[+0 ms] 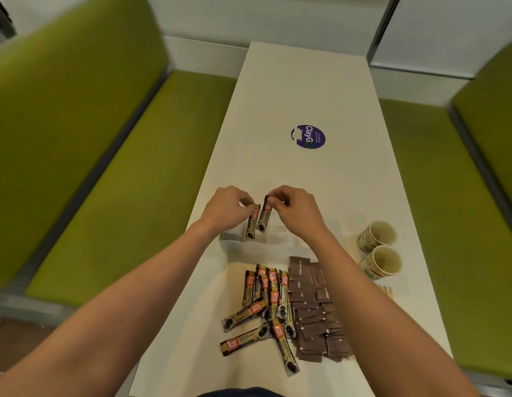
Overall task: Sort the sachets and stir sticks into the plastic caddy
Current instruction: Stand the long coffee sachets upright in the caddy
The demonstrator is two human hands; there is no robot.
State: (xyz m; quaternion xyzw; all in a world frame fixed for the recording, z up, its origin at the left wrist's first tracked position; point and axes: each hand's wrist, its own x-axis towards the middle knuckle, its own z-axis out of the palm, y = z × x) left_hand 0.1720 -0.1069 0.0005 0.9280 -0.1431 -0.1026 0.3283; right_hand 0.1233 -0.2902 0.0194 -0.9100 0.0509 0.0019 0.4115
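Observation:
My left hand (226,208) pinches the top of one gold-and-black coffee stick sachet (252,223). My right hand (292,209) pinches a second coffee sachet (263,216) right beside it. Both sachets hang upright with their lower ends inside the clear plastic caddy (280,239), in its left part. A loose pile of coffee sachets (266,308) lies nearer to me on the white table (306,90). A pile of brown sugar sachets (315,313) lies to its right. Wooden stir sticks (387,291) peek out at the right, behind my right forearm.
Two empty paper cups (379,247) lie on their sides at the table's right. A purple round sticker (308,136) marks the table's middle. Green upholstered benches (129,156) flank the narrow table on both sides.

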